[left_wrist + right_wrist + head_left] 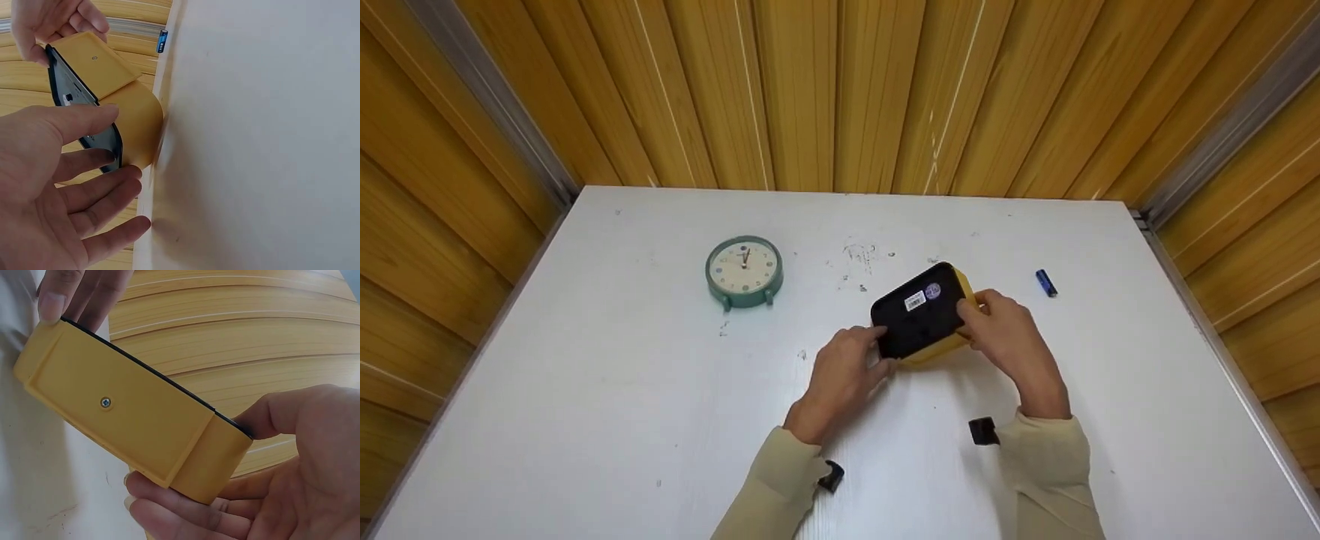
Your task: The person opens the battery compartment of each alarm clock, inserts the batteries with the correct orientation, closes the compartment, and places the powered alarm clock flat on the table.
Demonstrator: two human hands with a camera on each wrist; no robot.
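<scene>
Pinching a smooth, round-cornered yellow box (132, 421) at opposite ends with left hand (840, 373) and right hand (1009, 337), tilted over white table (607, 390) — partly covering the black back (919, 324). Around: round green clock (745, 271), left; blue cylindrical battery (1046, 283), right.

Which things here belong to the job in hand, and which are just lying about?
Job in hand:
yellow box with black panel, held by left grip and right grip

Just lying about:
green clock, untouched
blue battery, untouched, though possibly meant for the box
</scene>
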